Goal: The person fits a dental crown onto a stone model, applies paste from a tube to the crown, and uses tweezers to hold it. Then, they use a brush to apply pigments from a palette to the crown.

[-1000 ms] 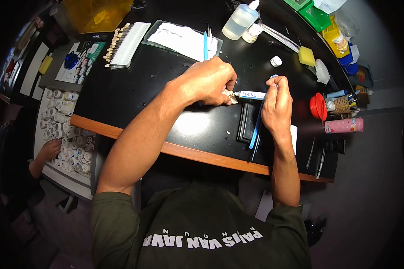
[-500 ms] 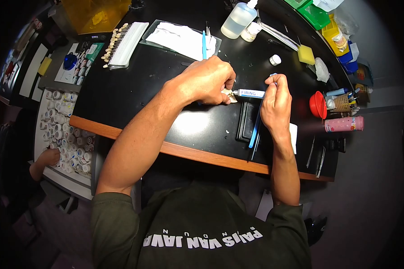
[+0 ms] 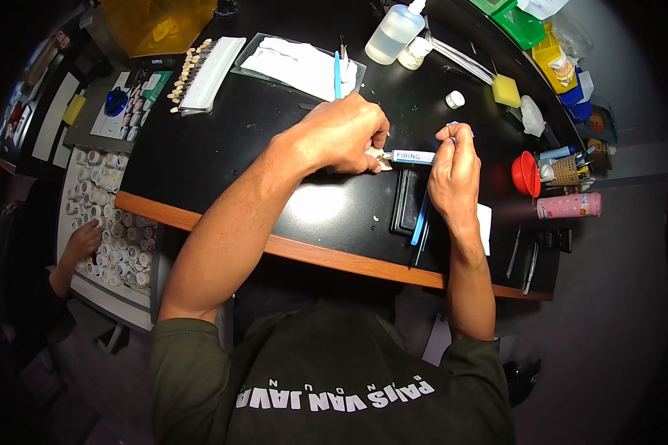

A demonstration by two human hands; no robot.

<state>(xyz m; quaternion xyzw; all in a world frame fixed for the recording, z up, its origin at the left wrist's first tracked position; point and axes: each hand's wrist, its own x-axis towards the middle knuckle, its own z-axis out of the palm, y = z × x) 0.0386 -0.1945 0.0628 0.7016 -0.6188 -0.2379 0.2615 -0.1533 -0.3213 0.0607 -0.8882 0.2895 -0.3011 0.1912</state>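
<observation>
My left hand (image 3: 349,137) is closed, thumb and fingers pinching a small cream-coloured dental model piece (image 3: 381,159), mostly covered by the fingers. My right hand (image 3: 455,174) wraps around the back end of a white syringe labelled FIRING (image 3: 413,156). The syringe lies level, its narrow tip right at the piece. A slim blue-handled tool (image 3: 421,225) runs down from under my right hand, beside a flat black case (image 3: 406,200) on the desk. Beyond my left hand stands another blue stick (image 3: 338,74).
At the back left lie a tooth shade guide (image 3: 208,74) and a tray with white tissue (image 3: 293,67). A liquid bottle (image 3: 395,33) stands behind. To the right are a red bowl (image 3: 525,174) and pink tube (image 3: 569,205). Another person's hand (image 3: 85,239) is over a drawer of jars (image 3: 115,211).
My right hand and the syringe have shifted very slightly; my left hand stays put. At the left, the other person's hand has moved up over the jars.
</observation>
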